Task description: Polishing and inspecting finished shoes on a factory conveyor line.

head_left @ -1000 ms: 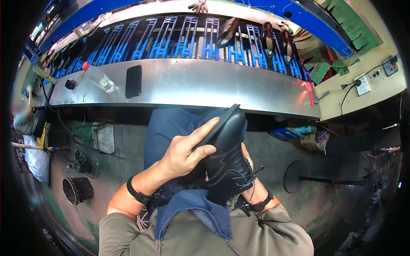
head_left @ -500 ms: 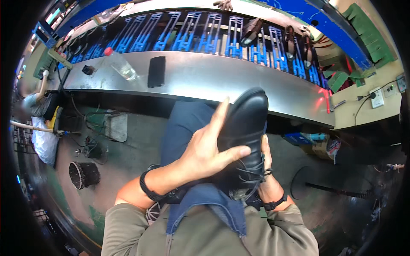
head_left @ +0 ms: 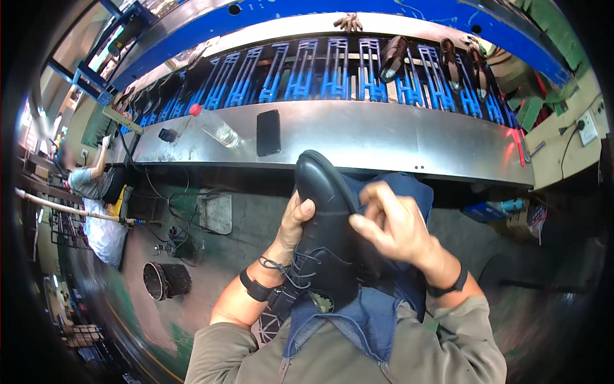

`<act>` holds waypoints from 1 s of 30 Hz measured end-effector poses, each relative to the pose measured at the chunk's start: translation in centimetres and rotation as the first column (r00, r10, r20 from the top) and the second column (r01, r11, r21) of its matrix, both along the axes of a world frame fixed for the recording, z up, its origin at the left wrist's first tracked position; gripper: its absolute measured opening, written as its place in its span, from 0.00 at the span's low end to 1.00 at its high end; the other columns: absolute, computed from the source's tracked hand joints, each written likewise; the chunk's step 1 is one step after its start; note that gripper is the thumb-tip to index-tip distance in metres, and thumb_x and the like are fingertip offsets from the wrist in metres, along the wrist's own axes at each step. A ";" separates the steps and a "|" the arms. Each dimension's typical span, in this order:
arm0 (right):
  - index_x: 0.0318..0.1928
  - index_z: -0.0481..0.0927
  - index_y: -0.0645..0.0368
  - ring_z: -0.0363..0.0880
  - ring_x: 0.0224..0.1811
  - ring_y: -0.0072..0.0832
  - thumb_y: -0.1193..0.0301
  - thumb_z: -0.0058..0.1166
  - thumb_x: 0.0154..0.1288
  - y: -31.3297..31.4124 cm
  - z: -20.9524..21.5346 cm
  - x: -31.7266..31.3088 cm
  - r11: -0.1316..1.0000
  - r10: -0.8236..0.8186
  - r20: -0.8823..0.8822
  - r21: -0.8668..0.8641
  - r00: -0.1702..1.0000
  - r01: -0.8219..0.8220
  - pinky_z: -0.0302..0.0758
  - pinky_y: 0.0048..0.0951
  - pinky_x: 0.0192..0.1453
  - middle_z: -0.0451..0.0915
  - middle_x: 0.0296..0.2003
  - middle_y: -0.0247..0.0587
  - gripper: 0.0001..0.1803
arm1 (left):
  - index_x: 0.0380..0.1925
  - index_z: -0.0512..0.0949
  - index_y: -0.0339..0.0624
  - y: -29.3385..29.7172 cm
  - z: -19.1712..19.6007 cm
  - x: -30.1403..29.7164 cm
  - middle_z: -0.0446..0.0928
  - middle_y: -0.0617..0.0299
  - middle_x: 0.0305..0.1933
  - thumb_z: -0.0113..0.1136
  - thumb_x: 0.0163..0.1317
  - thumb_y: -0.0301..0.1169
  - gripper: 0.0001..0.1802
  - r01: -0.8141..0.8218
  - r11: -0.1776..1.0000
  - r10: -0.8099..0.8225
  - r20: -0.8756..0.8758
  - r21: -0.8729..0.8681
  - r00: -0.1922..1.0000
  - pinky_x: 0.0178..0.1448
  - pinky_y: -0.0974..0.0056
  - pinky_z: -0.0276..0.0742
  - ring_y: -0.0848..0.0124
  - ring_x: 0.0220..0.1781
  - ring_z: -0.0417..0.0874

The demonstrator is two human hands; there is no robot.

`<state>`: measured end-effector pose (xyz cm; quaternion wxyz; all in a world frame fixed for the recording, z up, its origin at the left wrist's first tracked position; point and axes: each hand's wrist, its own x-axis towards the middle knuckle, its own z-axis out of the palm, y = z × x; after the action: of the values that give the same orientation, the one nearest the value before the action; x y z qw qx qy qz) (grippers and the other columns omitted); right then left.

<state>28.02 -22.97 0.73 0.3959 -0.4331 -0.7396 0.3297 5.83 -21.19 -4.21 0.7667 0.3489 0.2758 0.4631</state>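
A black leather lace-up shoe (head_left: 320,211) is held over my lap, toe pointing toward the bench and tilted a little left, its sole edge turned to the right. My left hand (head_left: 291,224) is closed around the shoe's left side, thumb lying on the upper and the other fingers mostly hidden beneath. Thin dark laces (head_left: 304,265) hang loosely on that side. Close by the right sole edge is my right hand (head_left: 400,227), with fingers bent and thumb and forefinger apart. Nothing shows between them; the thumb tip is at or very near the sole edge.
Ahead runs a metal bench (head_left: 358,131) carrying a phone (head_left: 268,132) and a clear bottle (head_left: 220,131) with a red cap. Behind it, a rack of blue-based holders (head_left: 336,77) bears several dark shoes. A black bucket (head_left: 166,280) stands on the floor; a co-worker (head_left: 93,179) sits far left.
The shoe has tilted leftward and turned to show its right sole edge. My left hand has shifted from the top to its left side; my right hand has come off its right side.
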 end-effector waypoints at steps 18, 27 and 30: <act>0.58 0.73 0.66 0.84 0.26 0.49 0.69 0.48 0.75 4.9 -1.6 -0.8 0.950 0.246 -0.263 0.259 0.933 -0.177 0.78 0.40 0.31 0.82 0.30 0.55 0.17 | 0.74 0.51 0.35 -0.2 3.9 3.0 0.62 0.51 0.67 0.60 0.65 0.56 0.50 -0.055 0.933 0.215 -0.428 0.355 0.878 0.75 0.57 0.60 0.62 0.70 0.64; 0.58 0.68 0.75 0.82 0.23 0.51 0.62 0.59 0.66 2.2 -0.1 -1.1 0.965 0.169 0.241 0.157 0.956 -0.210 0.78 0.42 0.27 0.81 0.23 0.55 0.31 | 0.73 0.55 0.36 -0.6 -0.6 2.5 0.66 0.52 0.64 0.56 0.60 0.65 0.54 -0.127 0.978 0.185 -0.407 0.166 0.895 0.71 0.59 0.65 0.64 0.66 0.69; 0.60 0.68 0.77 0.83 0.24 0.46 0.63 0.63 0.64 0.0 -2.0 -0.7 0.975 0.081 0.219 0.187 0.972 -0.123 0.79 0.40 0.29 0.81 0.24 0.51 0.34 | 0.68 0.65 0.39 -1.1 -3.3 2.5 0.75 0.55 0.56 0.55 0.60 0.72 0.52 -0.138 0.984 0.108 -0.237 -0.116 0.965 0.65 0.59 0.74 0.65 0.58 0.78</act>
<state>27.35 -22.99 -1.31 0.3394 -0.3850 -0.8278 0.2264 8.31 -22.30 -7.51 0.7206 0.3312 0.4137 0.4471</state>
